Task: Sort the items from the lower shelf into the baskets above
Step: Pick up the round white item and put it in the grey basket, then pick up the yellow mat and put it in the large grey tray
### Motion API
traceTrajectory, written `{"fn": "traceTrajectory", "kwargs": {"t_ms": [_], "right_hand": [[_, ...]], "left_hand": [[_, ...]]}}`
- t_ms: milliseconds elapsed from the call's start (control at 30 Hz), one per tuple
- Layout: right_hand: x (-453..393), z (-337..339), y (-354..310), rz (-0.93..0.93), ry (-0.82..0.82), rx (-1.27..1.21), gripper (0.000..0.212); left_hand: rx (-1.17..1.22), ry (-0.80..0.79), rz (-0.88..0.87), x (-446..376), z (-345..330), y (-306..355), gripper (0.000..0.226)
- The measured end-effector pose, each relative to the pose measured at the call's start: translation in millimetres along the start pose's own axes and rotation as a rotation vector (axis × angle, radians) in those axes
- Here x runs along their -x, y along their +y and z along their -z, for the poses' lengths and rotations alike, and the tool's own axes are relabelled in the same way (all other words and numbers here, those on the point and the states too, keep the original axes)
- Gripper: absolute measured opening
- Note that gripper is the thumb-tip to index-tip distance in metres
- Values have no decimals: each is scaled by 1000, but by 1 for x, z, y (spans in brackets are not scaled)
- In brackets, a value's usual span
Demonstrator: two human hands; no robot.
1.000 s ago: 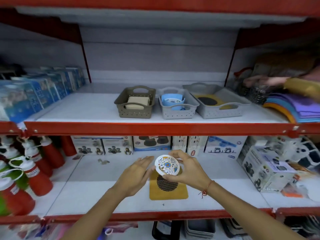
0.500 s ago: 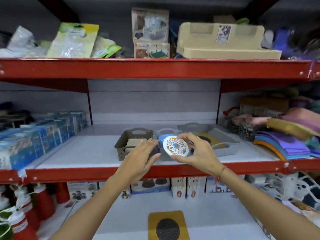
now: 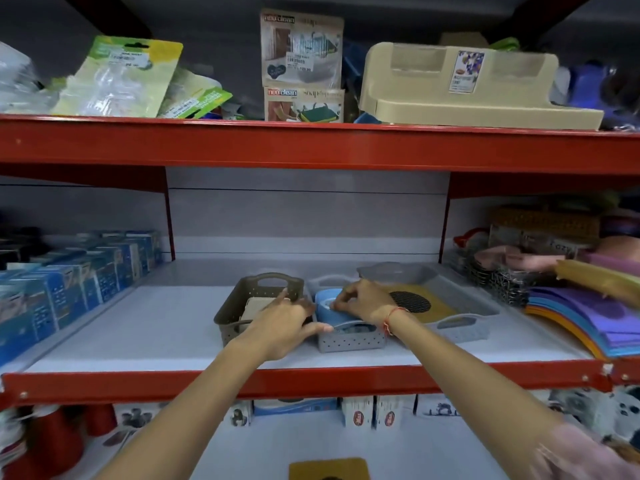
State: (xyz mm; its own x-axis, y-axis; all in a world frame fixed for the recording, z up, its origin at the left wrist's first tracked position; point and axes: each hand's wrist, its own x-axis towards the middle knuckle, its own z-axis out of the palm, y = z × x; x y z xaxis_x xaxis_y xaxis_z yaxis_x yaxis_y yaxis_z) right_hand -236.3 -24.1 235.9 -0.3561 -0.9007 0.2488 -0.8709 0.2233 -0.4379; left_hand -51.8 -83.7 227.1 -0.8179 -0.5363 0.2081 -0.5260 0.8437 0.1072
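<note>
Three baskets stand side by side on the middle shelf: a brown basket (image 3: 257, 291) holding a beige pad (image 3: 258, 306), a small grey basket (image 3: 349, 339) holding a blue round piece (image 3: 325, 309), and a wide grey tray (image 3: 462, 329) with a yellow mat with a black mesh (image 3: 414, 302). My right hand (image 3: 363, 303) reaches into the small grey basket, fingers pinched on the round patterned disc, which is almost hidden against the blue piece. My left hand (image 3: 284, 327) lies open over the brown basket's right rim, thumb touching the grey basket. Another yellow mat (image 3: 329, 469) lies on the lower shelf.
Blue boxes (image 3: 69, 282) fill the shelf's left side and stacked coloured mats (image 3: 581, 317) its right. The red shelf edge (image 3: 311, 379) crosses under my forearms. Red bottles (image 3: 52, 441) and small boxes (image 3: 363, 410) stand on the lower shelf. A beige rack (image 3: 467, 84) sits above.
My right hand lifted the patterned disc from the lower shelf up to the middle shelf and lowered it into the small grey basket. My left hand followed and settled by the baskets.
</note>
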Motion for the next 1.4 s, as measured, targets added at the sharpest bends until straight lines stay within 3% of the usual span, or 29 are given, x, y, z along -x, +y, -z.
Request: {"fn": "traceTrajectory", "kwargs": {"t_ms": [67,167,300,400,567,667,800,900,1067,1167,1233,1300,1400], "right_hand": [[-2,2,-2,-1,-35,8,29],[-4,7,-5,-53,-132,100,51],[13,1,-7,-91,-145,151,51],[23,1,-4,3,101,33,43],[74,-6,-18,287,611,-125,24],[116,-22,-20,352,733,-281,20],[162,-55,-6,382,746,-362,23],[189,-92,20,339,635,-363,25],[210,-164,82,-46,166,-260,17],[209,-197,111,-333,-152,-225,34],[207,-212,121,-440,-260,-201,46],[205,-222,126,-514,-307,-179,53],[200,-236,127,-544,-350,-181,54]], "left_hand": [[2,5,1,-1,1,-1,70],[11,4,12,-3,3,-5,73],[-29,-36,-27,8,-4,3,70],[15,77,-39,8,-2,8,60],[194,503,-170,33,-11,31,38],[330,716,-287,59,-31,47,32],[386,794,-388,92,-74,57,34],[399,660,-306,117,-121,56,33],[431,249,134,139,-206,38,30],[381,-197,499,138,-246,22,50],[306,-484,593,137,-265,15,65],[304,-601,612,135,-279,10,73],[333,-620,624,131,-295,6,74]]}}
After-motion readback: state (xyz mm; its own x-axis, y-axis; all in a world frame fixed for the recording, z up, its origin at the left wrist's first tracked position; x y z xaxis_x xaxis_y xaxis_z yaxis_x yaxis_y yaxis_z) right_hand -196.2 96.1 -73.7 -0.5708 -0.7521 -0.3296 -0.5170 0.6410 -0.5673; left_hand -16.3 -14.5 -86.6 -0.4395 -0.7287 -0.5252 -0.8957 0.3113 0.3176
